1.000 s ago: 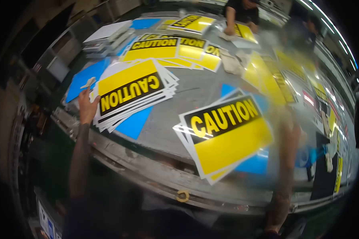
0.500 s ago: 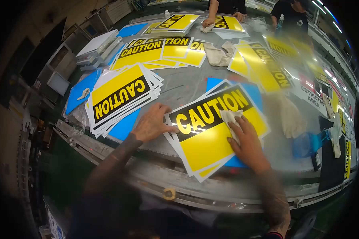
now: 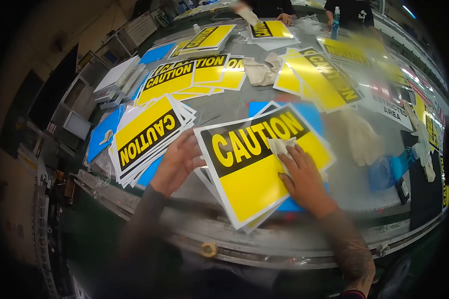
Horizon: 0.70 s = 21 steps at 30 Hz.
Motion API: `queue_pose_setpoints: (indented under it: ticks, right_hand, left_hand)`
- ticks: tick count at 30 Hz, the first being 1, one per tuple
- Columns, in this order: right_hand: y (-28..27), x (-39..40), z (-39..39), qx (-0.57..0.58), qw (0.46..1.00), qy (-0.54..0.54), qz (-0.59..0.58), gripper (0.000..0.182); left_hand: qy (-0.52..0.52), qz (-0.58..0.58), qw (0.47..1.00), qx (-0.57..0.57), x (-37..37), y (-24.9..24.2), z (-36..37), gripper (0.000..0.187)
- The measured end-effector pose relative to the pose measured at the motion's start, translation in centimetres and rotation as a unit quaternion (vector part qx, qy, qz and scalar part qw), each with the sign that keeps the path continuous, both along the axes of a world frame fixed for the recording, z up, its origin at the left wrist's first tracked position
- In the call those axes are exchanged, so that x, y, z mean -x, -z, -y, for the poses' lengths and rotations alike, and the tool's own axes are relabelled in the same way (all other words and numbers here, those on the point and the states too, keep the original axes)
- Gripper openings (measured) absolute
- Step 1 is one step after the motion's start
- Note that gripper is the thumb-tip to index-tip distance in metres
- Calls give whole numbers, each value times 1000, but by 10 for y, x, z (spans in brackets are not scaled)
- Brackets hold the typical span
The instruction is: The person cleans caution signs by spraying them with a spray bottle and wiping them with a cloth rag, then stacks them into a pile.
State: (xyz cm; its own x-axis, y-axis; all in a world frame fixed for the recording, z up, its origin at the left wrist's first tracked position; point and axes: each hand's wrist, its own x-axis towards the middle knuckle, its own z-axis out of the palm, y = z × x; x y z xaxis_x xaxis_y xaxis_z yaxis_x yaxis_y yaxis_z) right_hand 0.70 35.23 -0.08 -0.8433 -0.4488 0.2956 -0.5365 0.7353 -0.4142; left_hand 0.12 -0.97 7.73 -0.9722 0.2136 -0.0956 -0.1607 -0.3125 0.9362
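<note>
A yellow and black caution sign [image 3: 249, 184] lies tilted in front of me, over other signs and a blue sheet [image 3: 309, 117]. My right hand [image 3: 304, 177] presses a white cloth [image 3: 283, 147] onto its face, near the end of the black band. At its left edge is my left hand [image 3: 179, 162], fingers curled around the edge, with the thumb by the sign's side. This edge looks slightly raised off the sheets beneath. Left of my left hand sits a stack of caution signs [image 3: 147, 132].
More caution signs [image 3: 169, 79] lie farther back. A crumpled cloth [image 3: 259, 72] is at the centre back, another cloth [image 3: 359, 137] at the right, near a blue spray bottle [image 3: 401, 164]. Two people stand across the table; one person's hand [image 3: 286, 19] touches a sign.
My left hand has closed on the sign's left edge, which has lifted and shifted left. The cloth under my right hand has moved slightly in view. Across the table, a co-worker's cloth has risen.
</note>
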Motion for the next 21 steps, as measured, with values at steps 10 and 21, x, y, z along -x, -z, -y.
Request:
queue_pose_setpoints:
  ticks: [10,21]
  right_hand:
    - [-28,5,-12,197,979,41,-43,29]
    - [-102,12,-69,608,768,105,174,83]
  left_hand:
    - [-32,99,993,48,-92,43,-58,62]
    - [40,-219,950,218,22,-142,125,66]
